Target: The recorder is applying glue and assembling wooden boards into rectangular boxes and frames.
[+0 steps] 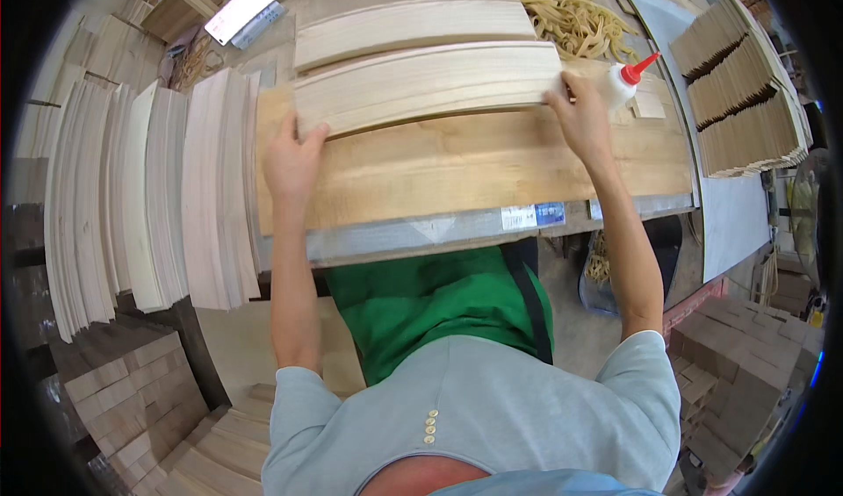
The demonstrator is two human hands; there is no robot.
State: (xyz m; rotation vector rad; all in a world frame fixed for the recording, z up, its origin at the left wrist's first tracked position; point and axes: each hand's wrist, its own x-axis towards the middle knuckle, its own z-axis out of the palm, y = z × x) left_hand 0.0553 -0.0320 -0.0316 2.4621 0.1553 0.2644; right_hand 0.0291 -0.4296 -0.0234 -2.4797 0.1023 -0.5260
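A long pale wooden board (430,83) is in both my hands, tilted slightly over the flat wooden work board (474,162). My left hand (296,158) is closed at its left end, a little blurred by motion. At the right end, my right hand (582,114) grips the corner between thumb and fingers. Just behind lies another pale wooden strip (413,26). Beside my right hand is a white glue bottle (617,90) with a red pointed cap, near a small wooden piece (648,105).
Tall stacks of thin boards (158,197) stand on the left, another stack (746,92) on the right. A heap of tan rubber bands (575,13) and a bright-screened phone (241,10) lie at the back. Piled wooden blocks (140,382) are below left.
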